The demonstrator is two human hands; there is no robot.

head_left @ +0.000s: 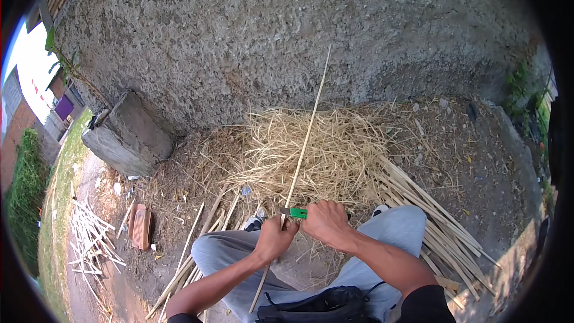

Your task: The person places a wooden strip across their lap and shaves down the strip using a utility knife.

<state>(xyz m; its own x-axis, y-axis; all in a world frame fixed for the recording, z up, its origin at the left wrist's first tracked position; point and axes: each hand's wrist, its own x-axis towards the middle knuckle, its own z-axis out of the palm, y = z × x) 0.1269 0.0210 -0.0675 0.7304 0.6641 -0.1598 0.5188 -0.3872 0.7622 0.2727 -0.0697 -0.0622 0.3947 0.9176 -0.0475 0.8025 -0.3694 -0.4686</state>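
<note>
Rough wall (287, 36) behind — left hand's (276, 240) fingertips blur around stick (308, 134).

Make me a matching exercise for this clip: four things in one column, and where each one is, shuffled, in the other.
Things
1. Green-handled knife
2. Reddish brick
3. Heap of thin shavings
4. Long pale strip

Places
A. On the ground along the foot of the rough wall
B. In the left hand, its far end pointing toward the wall
C. In the right hand
D. On the ground between the person's left knee and a scatter of pale sticks

Pairs: 1-C, 2-D, 3-A, 4-B
</note>
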